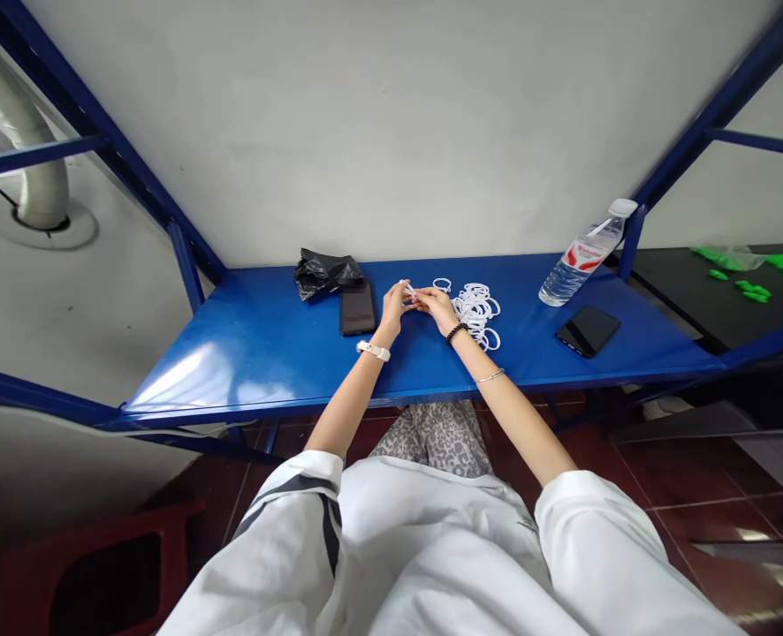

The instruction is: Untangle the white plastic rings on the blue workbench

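My left hand (395,306) and my right hand (435,306) meet above the blue table. Between their fingertips is a small white ring (408,290), partly covered by the fingers. Both hands are closed on it in a pinch. Just right of my right hand lies a loose pile of white rings (476,305), and my right wrist hides part of it. One single white ring (442,284) rests behind my right hand, a little apart from the pile.
A black plastic bag (325,274) and a dark phone-like slab (357,309) lie left of my hands. On the right stand a water bottle (583,256) and a black phone (589,331). Green pieces (754,291) lie on a dark surface beyond the blue table (285,344).
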Demonstrator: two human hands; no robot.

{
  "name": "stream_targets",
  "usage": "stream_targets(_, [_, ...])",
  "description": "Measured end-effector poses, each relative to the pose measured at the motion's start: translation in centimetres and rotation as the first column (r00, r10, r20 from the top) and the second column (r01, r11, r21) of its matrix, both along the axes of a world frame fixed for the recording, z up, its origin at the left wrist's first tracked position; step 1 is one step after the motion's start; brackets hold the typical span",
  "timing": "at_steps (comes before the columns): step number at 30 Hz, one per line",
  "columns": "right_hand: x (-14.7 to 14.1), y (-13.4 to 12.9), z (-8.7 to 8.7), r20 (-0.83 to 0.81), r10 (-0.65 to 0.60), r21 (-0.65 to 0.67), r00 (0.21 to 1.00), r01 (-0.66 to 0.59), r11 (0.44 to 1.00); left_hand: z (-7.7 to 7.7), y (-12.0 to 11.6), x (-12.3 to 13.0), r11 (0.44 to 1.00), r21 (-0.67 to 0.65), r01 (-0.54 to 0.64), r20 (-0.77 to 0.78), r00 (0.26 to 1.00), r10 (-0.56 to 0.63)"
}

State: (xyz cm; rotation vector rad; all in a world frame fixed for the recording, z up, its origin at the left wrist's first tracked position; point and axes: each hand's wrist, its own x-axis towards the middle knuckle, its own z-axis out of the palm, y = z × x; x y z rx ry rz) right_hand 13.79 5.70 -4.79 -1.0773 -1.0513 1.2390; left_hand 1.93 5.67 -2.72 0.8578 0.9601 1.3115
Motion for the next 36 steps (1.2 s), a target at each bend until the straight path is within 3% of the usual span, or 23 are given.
stream_targets(9, [0.5,0.3,-1.4,0.144,0.046,0.111,0.989,-0.062,0.992,-0.1,-0.5,-0.2,0.998,0.056,0.043,-0.085,0.996,-0.038])
stream_targets(18, [0.4,0.3,-1.4,0.260,0.036,0.205,0.965,-0.092,0.974,-0.3,-0.5,0.0,0.997,0.070,0.022,-0.121,0.993,-0.013])
stream_targets(27, [0.3,0.1,-1.2,0.281,0.031,0.186,0.959,-0.086,0.979,-0.4,-0.4,0.0,0.997,0.057,0.048,-0.139,0.990,-0.039])
stream_targets(36, [0.1,-0.1,-0.9,0.237,0.055,0.160,0.970,-0.095,0.982,-0.4,-0.6,-0.3,0.990,0.142,0.011,-0.158,0.987,0.012])
